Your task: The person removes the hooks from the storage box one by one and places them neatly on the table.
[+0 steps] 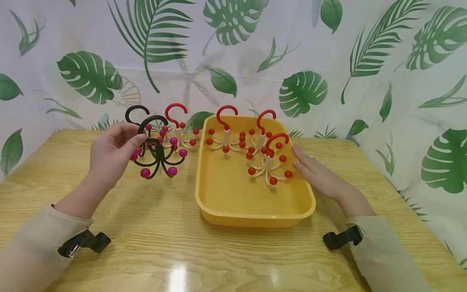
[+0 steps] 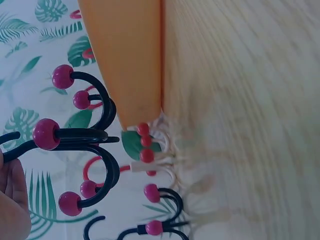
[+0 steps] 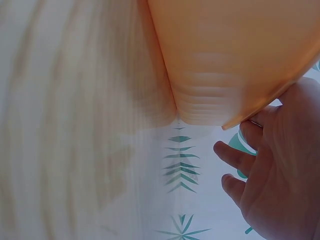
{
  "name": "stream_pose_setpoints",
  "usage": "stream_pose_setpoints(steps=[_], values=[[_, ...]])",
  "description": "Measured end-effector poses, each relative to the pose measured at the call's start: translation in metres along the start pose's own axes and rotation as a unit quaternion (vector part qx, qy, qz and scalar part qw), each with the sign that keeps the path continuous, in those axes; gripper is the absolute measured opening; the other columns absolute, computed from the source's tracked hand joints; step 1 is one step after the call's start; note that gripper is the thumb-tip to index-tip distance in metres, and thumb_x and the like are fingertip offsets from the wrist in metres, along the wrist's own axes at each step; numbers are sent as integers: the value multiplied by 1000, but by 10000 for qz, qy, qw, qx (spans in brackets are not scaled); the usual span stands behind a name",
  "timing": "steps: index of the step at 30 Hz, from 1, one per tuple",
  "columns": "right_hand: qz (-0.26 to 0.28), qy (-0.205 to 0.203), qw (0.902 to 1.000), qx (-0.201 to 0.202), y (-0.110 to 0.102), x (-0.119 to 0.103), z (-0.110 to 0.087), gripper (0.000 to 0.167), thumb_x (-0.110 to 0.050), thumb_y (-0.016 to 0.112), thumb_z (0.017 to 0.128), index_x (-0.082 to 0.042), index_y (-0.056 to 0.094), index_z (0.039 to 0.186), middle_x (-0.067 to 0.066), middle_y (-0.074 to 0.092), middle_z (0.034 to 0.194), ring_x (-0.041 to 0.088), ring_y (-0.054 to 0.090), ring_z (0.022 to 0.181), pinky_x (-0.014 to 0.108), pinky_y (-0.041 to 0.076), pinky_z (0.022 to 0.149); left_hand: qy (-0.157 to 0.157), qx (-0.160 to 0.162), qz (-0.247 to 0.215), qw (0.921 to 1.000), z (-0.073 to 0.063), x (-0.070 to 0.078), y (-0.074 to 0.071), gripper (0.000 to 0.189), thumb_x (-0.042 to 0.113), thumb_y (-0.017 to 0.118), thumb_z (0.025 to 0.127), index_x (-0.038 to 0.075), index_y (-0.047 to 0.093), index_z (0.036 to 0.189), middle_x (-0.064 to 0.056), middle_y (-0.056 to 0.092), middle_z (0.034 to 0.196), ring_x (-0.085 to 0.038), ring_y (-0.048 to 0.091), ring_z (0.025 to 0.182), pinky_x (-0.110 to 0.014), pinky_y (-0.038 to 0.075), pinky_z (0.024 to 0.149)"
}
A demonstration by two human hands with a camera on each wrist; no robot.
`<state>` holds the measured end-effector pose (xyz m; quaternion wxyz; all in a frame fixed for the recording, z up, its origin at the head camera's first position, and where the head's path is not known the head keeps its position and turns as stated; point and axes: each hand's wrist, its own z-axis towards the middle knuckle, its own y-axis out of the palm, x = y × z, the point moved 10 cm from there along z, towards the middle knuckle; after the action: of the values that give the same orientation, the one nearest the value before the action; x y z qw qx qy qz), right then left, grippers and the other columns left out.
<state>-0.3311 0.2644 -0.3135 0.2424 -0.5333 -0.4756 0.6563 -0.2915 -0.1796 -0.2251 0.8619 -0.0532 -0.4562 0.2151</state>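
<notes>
Left hand [image 1: 113, 154] pinching black hook [image 1: 159, 154]; right hand [image 1: 326, 178] on yellow tray [image 1: 222, 190]

Left thumb and fingers are gripping the black hook at the base of its curl. The piece is hanging upright above the table [image 1: 146, 243], off the tray's left edge, its magenta balls spreading below.

Just behind, a second black hook [image 1: 136, 107] is standing towards the table's back edge. A red-and-cream hook [image 1: 178, 134] is standing between it and the tray's left edge.

Three more are resting inside the tray: a back-left red hook [image 1: 227, 137], a back-right red hook [image 1: 260, 142], and a right-edge red hook [image 1: 268, 164] in front of the latter; cannot tell whether these two are touching.

Right fingers are lying nearly straight, touching the tray's right edge.

A leaf-print cloth [image 1: 255, 97] is hanging beyond the table's back edge.
</notes>
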Motion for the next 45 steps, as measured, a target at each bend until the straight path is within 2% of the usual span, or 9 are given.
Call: stream_pose_setpoints(steps=[5, 8, 22, 27, 31, 38, 45], values=[[-41, 6, 10000, -14, 0, -1, 0, 64, -44, 30, 103, -15, 4, 154, 7, 1, 159, 31, 2, 145, 56, 2, 113, -243, 192, 51, 9995, 1, -17, -16, 16, 11, 67, 89, 0, 64, 101, 13, 63, 85, -5, 61, 76, -12, 45, 56], [-23, 42, 10000, -24, 0, 0, 1, 64, -44, 29, 103, -15, 4, 154, 6, 1, 159, 30, 2, 145, 55, 0, 113, -321, 249, 110, 9991, 3, -25, -23, 15, 12, 67, 89, 3, 64, 100, 14, 63, 85, -3, 59, 75, -10, 44, 57], [82, 18, 10000, -10, 0, -1, -1, 63, -44, 31, 103, -16, 5, 154, 5, 2, 159, 32, 3, 144, 59, 7, 111, -710, 543, 137, 9959, 8, -58, -41, 14, 10, 66, 90, 2, 64, 101, 18, 61, 86, 1, 60, 78, -8, 47, 69], [97, 6, 10000, -4, 0, -1, -1, 64, -44, 31, 103, -15, 5, 154, 5, 2, 159, 32, 3, 144, 58, 8, 112, -883, 604, -112, 9942, 10, -71, -44, 9, 10, 66, 90, 6, 64, 97, 18, 62, 83, 1, 61, 76, -9, 48, 69], [81, 24, 10000, -18, 1, 0, -1, 64, -44, 30, 103, -15, 5, 154, 6, 2, 159, 33, 3, 144, 58, 8, 112, -1083, 590, -121, 9923, 11, -80, -44, 10, 14, 66, 90, 7, 64, 98, 18, 62, 83, 1, 60, 76, -10, 48, 67], [88, 7, 10000, -25, 1, 1, 0, 64, -44, 30, 103, -14, 5, 154, 6, 2, 159, 32, 3, 144, 57, 8, 112, -1300, 440, -140, 9904, 14, -90, -42, 13, 15, 64, 92, 6, 63, 101, 18, 61, 85, 1, 60, 78, -9, 48, 69], [60, -20, 10000, -27, 1, 0, 0, 64, -44, 30, 103, -14, 5, 154, 6, 2, 159, 33, 3, 144, 57, 9, 112, -1479, 328, -305, 9880, 16, -98, -38, 7, 12, 64, 92, 15, 64, 98, 15, 61, 87, 1, 61, 79, -8, 47, 71]])
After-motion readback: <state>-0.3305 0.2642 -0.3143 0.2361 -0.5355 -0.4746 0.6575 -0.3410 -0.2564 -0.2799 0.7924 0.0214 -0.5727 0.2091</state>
